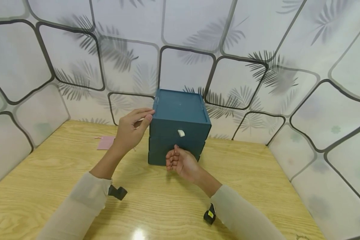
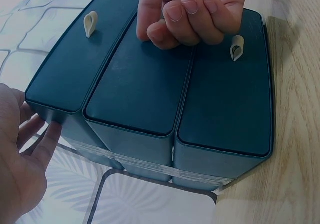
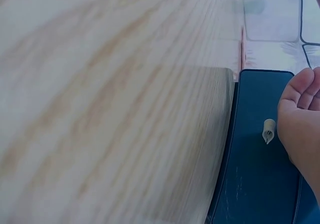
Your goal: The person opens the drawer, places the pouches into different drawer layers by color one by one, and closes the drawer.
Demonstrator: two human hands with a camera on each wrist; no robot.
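A dark blue box of three stacked drawers stands on the table, each front closed. Cream pull tabs show on the top drawer and the bottom drawer. My left hand rests its fingertips on the box's upper left edge, fingers fairly straight. At the middle drawer front, my right hand has its fingers curled and its thumb against them, pinching at the spot of the middle pull tab. The hand almost wholly hides that tab.
A flat pink pouch lies on the wooden table left of the box. Patterned curtain walls stand close behind the box and at both sides. A black wrist mount hangs from the left sleeve.
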